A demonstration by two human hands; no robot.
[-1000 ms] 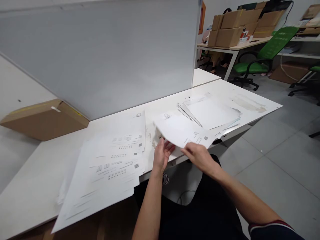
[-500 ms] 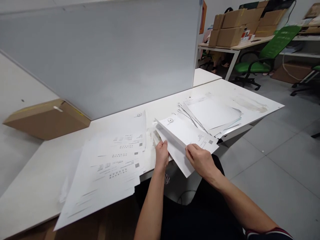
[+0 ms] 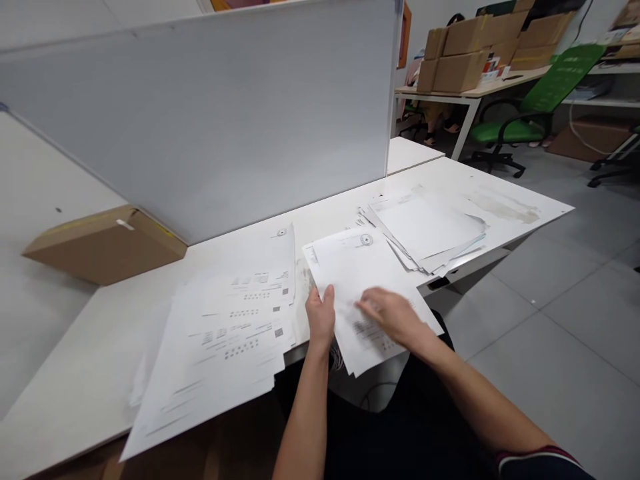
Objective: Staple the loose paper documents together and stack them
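Observation:
My left hand [image 3: 321,319] is closed on the left edge of some printed sheets of paper [image 3: 345,267], its thumb on top. A round stamp shows near the far edge of the top sheet, with small print nearer me. The stepped near edge suggests more than one sheet. Over the right part of that paper is my right hand [image 3: 395,319], its fingers bent and smeared by motion. Whether it touches the paper I cannot tell. To the left, overlapping printed sheets [image 3: 200,373] lie fanned out, overhanging the table's front edge. A stack of paper [image 3: 425,227] lies to the right.
A whiteboard [image 3: 240,127] stands along the back of the white table [image 3: 510,180]. A cardboard box [image 3: 107,247] sits at the back left. Beyond are a green chair [image 3: 540,100], stacked cartons [image 3: 457,70] on another table, and part of a person [image 3: 435,123].
The lifted, folded-over top sheet now lies flat, its stamp further right. My right hand has left the paper's edge and moved slightly left over it. My left hand keeps its hold.

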